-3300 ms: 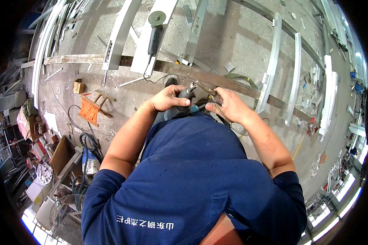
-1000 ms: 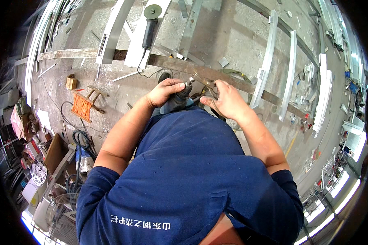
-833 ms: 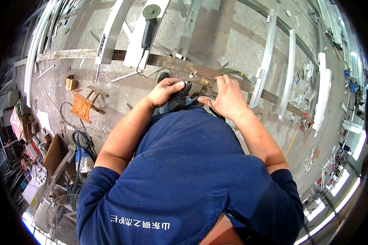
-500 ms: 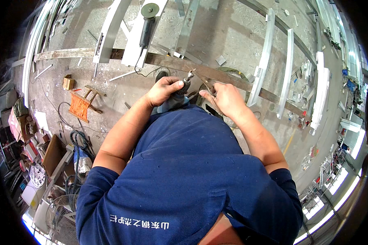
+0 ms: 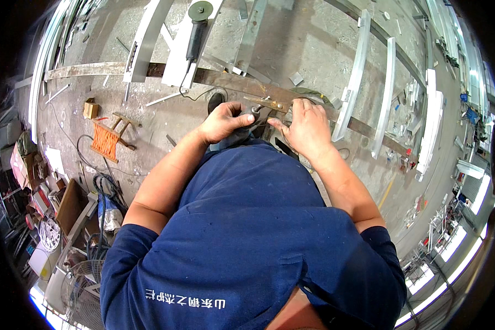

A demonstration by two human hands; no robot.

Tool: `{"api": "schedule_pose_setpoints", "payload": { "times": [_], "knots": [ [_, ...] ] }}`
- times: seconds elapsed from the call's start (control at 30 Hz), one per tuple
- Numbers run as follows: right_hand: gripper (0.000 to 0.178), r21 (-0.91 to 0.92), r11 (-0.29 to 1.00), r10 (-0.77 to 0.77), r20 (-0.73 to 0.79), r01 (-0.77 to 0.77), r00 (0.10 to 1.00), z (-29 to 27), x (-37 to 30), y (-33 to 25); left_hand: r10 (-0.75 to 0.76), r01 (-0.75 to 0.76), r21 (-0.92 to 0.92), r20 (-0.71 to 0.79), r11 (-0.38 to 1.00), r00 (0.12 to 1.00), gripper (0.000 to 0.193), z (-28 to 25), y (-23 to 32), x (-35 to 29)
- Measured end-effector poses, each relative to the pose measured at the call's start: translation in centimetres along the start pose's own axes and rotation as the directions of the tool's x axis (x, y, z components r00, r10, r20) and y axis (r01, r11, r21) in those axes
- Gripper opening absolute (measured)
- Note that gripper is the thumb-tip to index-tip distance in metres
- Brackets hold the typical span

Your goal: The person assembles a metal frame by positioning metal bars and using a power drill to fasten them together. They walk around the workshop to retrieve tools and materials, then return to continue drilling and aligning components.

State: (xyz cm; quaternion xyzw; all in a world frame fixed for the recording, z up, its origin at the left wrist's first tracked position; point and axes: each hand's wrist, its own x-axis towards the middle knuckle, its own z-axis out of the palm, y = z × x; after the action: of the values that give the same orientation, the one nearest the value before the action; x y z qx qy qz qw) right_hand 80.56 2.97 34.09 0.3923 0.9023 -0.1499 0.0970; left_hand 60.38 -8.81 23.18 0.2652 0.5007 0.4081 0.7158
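My left hand (image 5: 224,122) is wrapped round a dark hand-held power tool (image 5: 244,128), held close to my waist. Its bare metal tip (image 5: 256,110) points away from me, and most of its body is hidden by the hand and my shirt. To the right, my right hand (image 5: 309,124) has its fingers curled on a long, rusty brown metal hand tool (image 5: 266,103). That tool lies nearly level, just beyond the power tool's tip; whether they touch I cannot tell. Its exact kind is unclear.
A rusty steel beam (image 5: 224,81) crosses ahead, bearing pale metal profiles (image 5: 353,77). An angle grinder (image 5: 197,33) with a cord lies on one profile. On the floor at left are a small stool with orange webbing (image 5: 105,141) and a cardboard box (image 5: 91,109).
My right hand has shifted slightly away from me and turned, swinging the rusty tool from a steep slant to nearly level. The left hand stays almost in place with the power tool.
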Motion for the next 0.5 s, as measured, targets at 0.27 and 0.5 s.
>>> {"api": "schedule_pose_setpoints", "payload": {
  "times": [0.27, 0.5],
  "knots": [
    [0.075, 0.02, 0.991, -0.13, -0.138, 0.134, 0.982, 0.0, -0.4, 1.3, -0.023, 0.024, -0.102, 0.003, 0.994, 1.0, 0.049, 0.5, 1.9, -0.3],
    [0.066, 0.045, 0.999, 0.013, 0.082, -0.017, 0.997, -0.8, 0.2, 0.9, -0.022, 0.023, -0.046, 0.016, 0.999, 1.0, 0.05, 0.3, 0.6, 0.0]
  ]
}}
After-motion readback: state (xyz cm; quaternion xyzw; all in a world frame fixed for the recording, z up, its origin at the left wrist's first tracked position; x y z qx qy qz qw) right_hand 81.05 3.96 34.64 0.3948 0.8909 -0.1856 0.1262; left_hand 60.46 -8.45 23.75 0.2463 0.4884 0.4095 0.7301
